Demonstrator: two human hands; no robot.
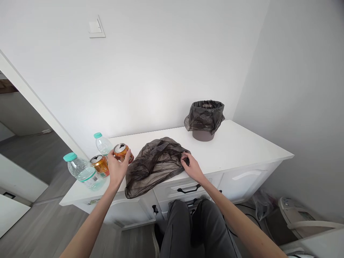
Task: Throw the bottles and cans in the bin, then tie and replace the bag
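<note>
Hiding can (122, 153) partly: left hand (118, 168)

- I see loose bag (156, 163): brownish black
- Bin (203, 136): taupe, black liner (205, 120)
- Cans (120, 154) (100, 166): orange, silver tops (120, 147)
- Bottles (84, 173) (103, 144): colourless, mint-green caps (70, 156)
- Cabinet (233, 150): white, black handles (155, 208)
- My feed gives wall (150, 71): white
- Trousers (177, 225): dark grey
- Floor (27, 240): grey, streaky wood grain

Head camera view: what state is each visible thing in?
Orange-red metal can in the left hand, opened, gripped
Orange-gold metal can on the white cabinet, opened, upright
Near clear plastic bottle, capped in teal, upright
Far clear plastic bottle, capped in teal, upright
Black translucent plastic bag, crumpled, pinched by the right hand
Grey-brown bin, upright, with black plastic liner
White drawer, apparently shut
White wall switch, cannot tell
</note>
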